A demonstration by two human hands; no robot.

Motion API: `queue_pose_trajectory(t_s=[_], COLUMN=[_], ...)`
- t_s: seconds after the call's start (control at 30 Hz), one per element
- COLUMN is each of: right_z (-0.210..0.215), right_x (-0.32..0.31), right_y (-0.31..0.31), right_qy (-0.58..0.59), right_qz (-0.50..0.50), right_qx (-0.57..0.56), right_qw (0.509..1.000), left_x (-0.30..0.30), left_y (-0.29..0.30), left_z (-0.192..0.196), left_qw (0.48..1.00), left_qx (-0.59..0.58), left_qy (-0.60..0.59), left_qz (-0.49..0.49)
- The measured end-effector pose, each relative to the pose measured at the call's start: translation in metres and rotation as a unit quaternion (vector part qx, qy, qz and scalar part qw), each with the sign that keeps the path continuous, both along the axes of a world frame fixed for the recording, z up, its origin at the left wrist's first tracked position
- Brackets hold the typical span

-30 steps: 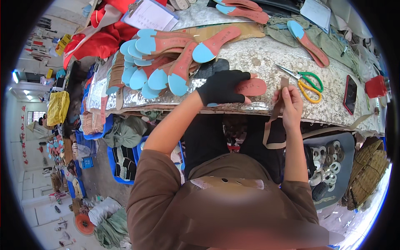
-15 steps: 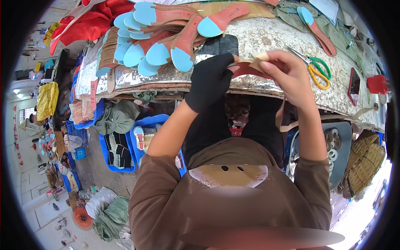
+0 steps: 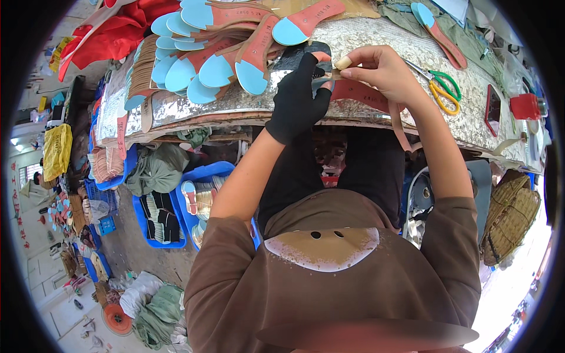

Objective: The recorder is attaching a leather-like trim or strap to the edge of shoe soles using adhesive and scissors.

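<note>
Red sole [image 3: 359, 93] pinched between gloved left hand [image 3: 299, 100] and right hand [image 3: 382, 73] — at table edge [image 3: 247, 112]

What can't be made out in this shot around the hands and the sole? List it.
- Head view: the red sole is partly covered by the left hand in its black glove and the right hand.
- The small tan piece at the right fingertips is too small to identify.
- The scissors blades are too small and warped by the fisheye rim.

Black glove [image 3: 297, 100], brown sleeves [image 3: 223, 276]
</note>
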State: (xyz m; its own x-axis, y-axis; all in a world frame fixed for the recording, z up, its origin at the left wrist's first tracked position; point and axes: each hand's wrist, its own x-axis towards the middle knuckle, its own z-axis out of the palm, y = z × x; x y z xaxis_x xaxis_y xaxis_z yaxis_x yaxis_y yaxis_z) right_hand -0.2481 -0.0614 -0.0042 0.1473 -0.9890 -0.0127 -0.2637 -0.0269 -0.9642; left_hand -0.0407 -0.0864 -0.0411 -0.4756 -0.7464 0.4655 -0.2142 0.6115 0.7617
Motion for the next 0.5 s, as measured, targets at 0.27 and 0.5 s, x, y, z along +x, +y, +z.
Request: queue_pose_trajectory(t_s=[0.27,0.5], right_z=[0.005,0.0], right_x=[0.006,0.015], right_y=[-0.002,0.007], right_qy=[0.029,0.216], right_qz=[0.009,-0.028], right_qx=[-0.021,-0.19], right_qw=[0.999,0.957], left_x=[-0.003,-0.006], left_y=[-0.001,0.0], left_z=[-0.002,-0.003], left_qw=[1.0,0.998], left_qx=[-0.019,-0.056], left_qy=[-0.009,0.01], left_qz=[0.009,0.002])
